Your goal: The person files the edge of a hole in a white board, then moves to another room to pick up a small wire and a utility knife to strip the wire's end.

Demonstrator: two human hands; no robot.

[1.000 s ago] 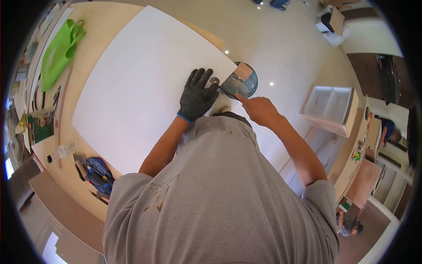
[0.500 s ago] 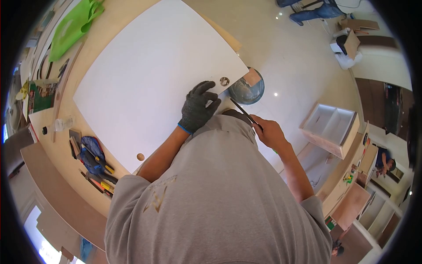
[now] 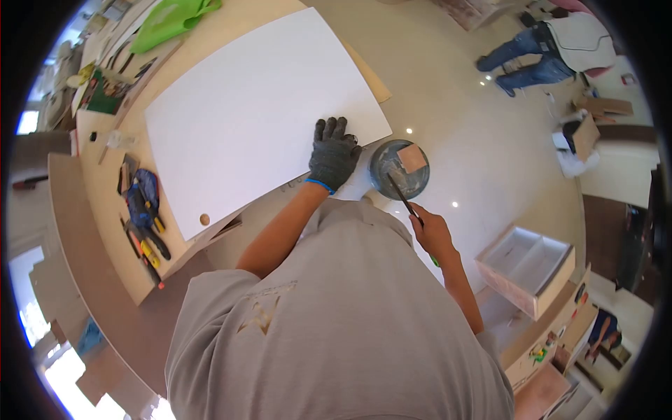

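Note:
My left hand (image 3: 334, 155), in a dark glove with a blue cuff, rests with fingers spread on the near right edge of a white panel (image 3: 259, 112). The hand covers most of a hole in that corner; another round hole (image 3: 204, 220) shows near the panel's lower left corner. Bare and closed, my right hand (image 3: 430, 231) grips a thin dark tool (image 3: 400, 192) whose tip points up and left. Behind that tip, a round dark bucket (image 3: 381, 168) stands on the floor with a square wooden piece (image 3: 411, 158) on it.
Hand tools and a blue pouch (image 3: 145, 189) lie on the workbench (image 3: 105, 224) at left, near a clear bottle (image 3: 122, 140). Green cloth (image 3: 168, 26) lies at the back. A wooden drawer box (image 3: 525, 262) stands right. Another person (image 3: 539, 59) is at the upper right.
My left hand has flattened onto the panel, its fingers now spread. The view has shifted, showing more of the bucket and the other person. The tool remains in my right hand.

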